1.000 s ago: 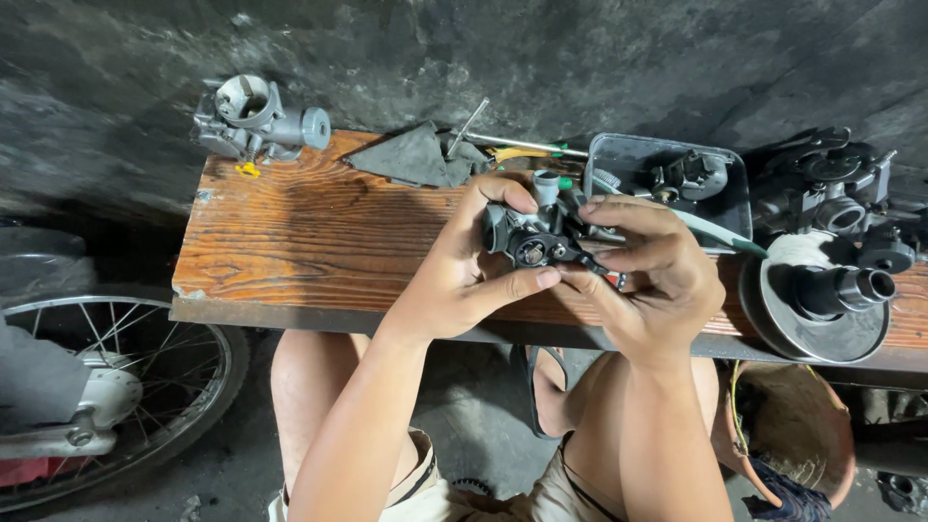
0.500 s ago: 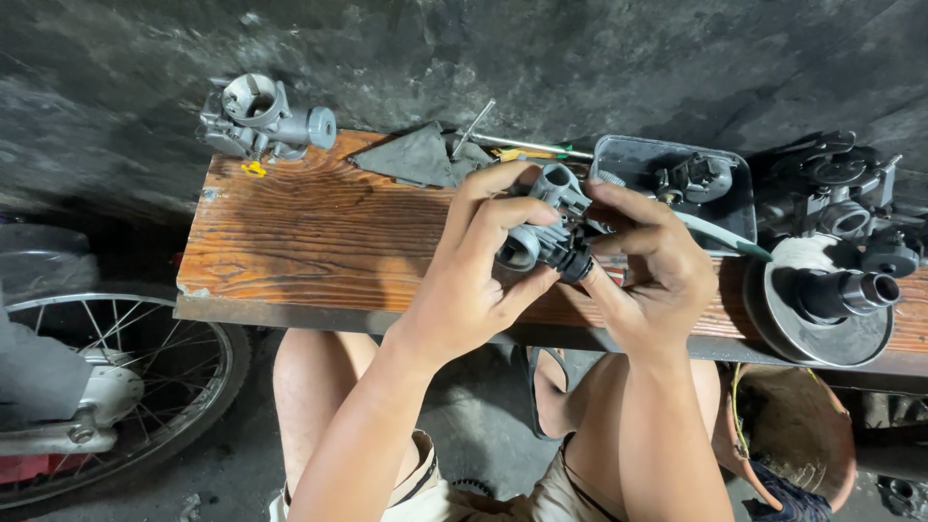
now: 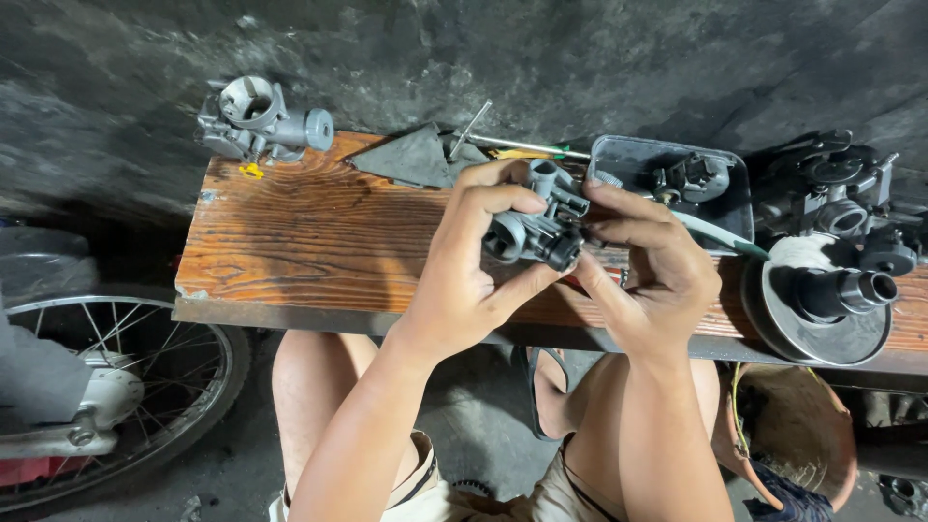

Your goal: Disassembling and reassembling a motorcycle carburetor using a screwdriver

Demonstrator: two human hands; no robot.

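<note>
Two carburetors, one tray, one pulley

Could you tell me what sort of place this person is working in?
Probably a small motorcycle repair workshop: both hands hold a carburetor over a wooden bench, beside a spoked wheel and a clutch pulley.

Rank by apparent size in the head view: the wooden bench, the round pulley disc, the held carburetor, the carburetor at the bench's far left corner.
1. wooden bench
2. round pulley disc
3. and 4. held carburetor and far-left carburetor: similar, and the held one sits nearer the camera, so unranked.
</note>
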